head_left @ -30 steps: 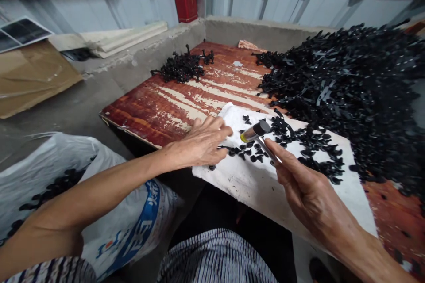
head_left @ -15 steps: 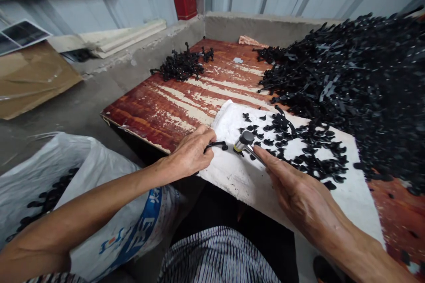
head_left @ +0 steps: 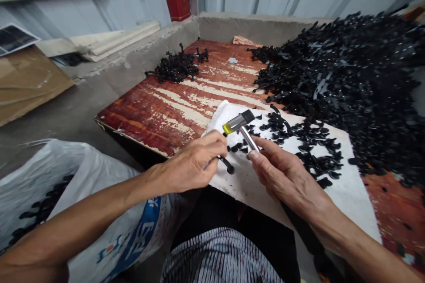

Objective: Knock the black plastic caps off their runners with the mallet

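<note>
My right hand [head_left: 285,170] grips the metal handle of a small hammer [head_left: 239,122] with a yellow face and a black face. The hammer head is raised over the white cloth [head_left: 245,185], its yellow end close to the fingertips of my left hand [head_left: 195,161]. Closed fingers of my left hand hold a curved black plastic piece [head_left: 227,164], whose rounded end sticks out toward the cloth; the rest is hidden in the hand. Small black cap-like parts [head_left: 320,152] lie scattered on the cloth, right of the hammer.
A large heap of black plastic parts [head_left: 352,70] covers the right side of the worn red board [head_left: 133,119]. A smaller black pile [head_left: 179,64] sits at the back left. On the floor at left stands a white woven sack [head_left: 99,163] with black pieces inside.
The hammer has risen off the cloth and its head has turned, yellow end now toward my left hand. My left hand has shifted right with the black piece, which now points downward.
</note>
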The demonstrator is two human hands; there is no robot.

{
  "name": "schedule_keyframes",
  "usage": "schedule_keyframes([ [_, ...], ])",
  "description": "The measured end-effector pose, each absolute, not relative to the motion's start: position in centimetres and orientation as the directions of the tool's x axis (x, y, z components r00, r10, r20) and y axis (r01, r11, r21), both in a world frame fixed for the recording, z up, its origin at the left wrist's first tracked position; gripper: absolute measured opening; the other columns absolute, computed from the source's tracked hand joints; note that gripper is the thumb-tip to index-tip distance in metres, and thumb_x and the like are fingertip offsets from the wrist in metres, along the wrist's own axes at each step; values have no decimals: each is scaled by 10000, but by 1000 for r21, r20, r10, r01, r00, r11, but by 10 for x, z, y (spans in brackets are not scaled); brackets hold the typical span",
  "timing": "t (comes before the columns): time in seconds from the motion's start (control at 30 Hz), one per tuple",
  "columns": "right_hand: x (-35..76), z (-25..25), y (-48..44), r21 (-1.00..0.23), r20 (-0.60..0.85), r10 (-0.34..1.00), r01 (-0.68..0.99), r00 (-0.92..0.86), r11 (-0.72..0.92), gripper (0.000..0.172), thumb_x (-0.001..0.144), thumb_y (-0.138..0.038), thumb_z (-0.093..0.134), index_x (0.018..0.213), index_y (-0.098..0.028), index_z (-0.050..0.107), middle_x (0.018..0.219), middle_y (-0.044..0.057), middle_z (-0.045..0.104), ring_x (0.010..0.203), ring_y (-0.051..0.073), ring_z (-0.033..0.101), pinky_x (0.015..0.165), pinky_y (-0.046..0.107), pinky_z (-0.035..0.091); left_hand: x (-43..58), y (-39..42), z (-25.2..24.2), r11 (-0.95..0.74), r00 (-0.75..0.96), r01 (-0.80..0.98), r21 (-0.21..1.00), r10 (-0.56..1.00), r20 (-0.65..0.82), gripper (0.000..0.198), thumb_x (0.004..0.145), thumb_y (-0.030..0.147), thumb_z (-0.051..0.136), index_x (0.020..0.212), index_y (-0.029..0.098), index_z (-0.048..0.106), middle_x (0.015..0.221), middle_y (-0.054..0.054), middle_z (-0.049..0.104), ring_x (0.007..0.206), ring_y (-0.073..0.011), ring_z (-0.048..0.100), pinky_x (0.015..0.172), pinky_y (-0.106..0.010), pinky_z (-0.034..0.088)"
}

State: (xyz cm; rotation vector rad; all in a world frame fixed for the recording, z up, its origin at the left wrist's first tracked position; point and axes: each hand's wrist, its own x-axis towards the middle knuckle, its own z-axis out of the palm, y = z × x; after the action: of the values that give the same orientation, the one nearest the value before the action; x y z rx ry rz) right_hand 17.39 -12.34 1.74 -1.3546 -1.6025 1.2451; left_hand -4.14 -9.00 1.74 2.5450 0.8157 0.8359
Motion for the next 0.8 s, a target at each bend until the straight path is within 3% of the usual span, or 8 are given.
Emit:
schedule_keyframes([
  [0.07, 168, 18, -122, -970, -172, 951, 215, -256, -117, 270, 903, -468, 532, 886, -202, 576, 503, -107, 305, 367, 63, 262, 327, 193, 261, -33, -97, 16, -797, 703, 372, 475, 576, 417, 272, 744, -58, 423, 832, 150, 574, 931, -51, 578, 830, -107, 573, 763, -233, 499],
  [0.13, 163, 18, -121, -969, -242, 929, 117, -281, -217, 335, 872, -501, 574, 724, -218, 474, 505, -110, 287, 378, 51, 239, 324, 181, 237, -29, -103, 15, -821, 735, 345, 455, 538, 413, 269, 739, -57, 422, 824, 148, 574, 936, -60, 593, 844, -116, 577, 774, -235, 509],
  [0.33, 159, 11, -122, -931, -333, 888, -39, -318, -363, 390, 828, -498, 636, 662, -224, 412, 475, -118, 303, 348, 40, 216, 296, 169, 247, -29, -113, 10, -901, 785, 310, 302, 422, 453, 225, 754, -30, 451, 801, 167, 547, 916, -65, 635, 843, -152, 580, 805, -293, 509],
  [0.47, 159, 11, -123, -950, -280, 909, -48, -307, -309, 364, 847, -484, 609, 671, -216, 437, 468, -116, 313, 351, 39, 227, 312, 168, 250, -30, -119, 17, -830, 728, 351, 433, 533, 432, 242, 775, 54, 495, 984, 174, 520, 1098, -100, 603, 976, -174, 584, 871, -315, 498],
  [0.53, 158, 12, -123, -956, -271, 918, -26, -290, -291, 328, 858, -470, 595, 700, -211, 471, 466, -115, 308, 354, 43, 232, 322, 175, 246, -29, -119, 23, -694, 621, 467, 547, 698, 356, 275, 818, 157, 519, 1088, 178, 478, 1160, -113, 574, 984, -177, 586, 860, -322, 499],
  [0.6, 157, 12, -123, -962, -263, 926, -4, -272, -275, 300, 867, -457, 581, 723, -207, 497, 464, -113, 304, 359, 49, 238, 331, 184, 237, -27, -117, 28, -540, 541, 587, 603, 816, 205, 219, 876, 243, 490, 1087, 187, 472, 1049, -73, 607, 858, -157, 591, 785, -314, 494],
  [0.7, 156, 11, -125, -969, -246, 932, 40, -265, -244, 276, 877, -456, 559, 757, -211, 516, 464, -103, 326, 365, 62, 259, 341, 202, 236, -24, -109, 32, -418, 556, 674, 609, 830, -46, 153, 925, 283, 406, 917, 189, 526, 740, 9, 571, 659, -130, 518, 656, -285, 430],
  [0.8, 158, 9, -128, -970, -243, 938, 84, -247, -229, 259, 879, -471, 543, 816, -220, 537, 462, -103, 318, 358, 74, 253, 340, 221, 222, -24, -100, 29, -312, 563, 656, 687, 809, -170, 206, 905, 277, 402, 787, 178, 538, 635, 31, 492, 594, -109, 447, 593, -255, 373],
])
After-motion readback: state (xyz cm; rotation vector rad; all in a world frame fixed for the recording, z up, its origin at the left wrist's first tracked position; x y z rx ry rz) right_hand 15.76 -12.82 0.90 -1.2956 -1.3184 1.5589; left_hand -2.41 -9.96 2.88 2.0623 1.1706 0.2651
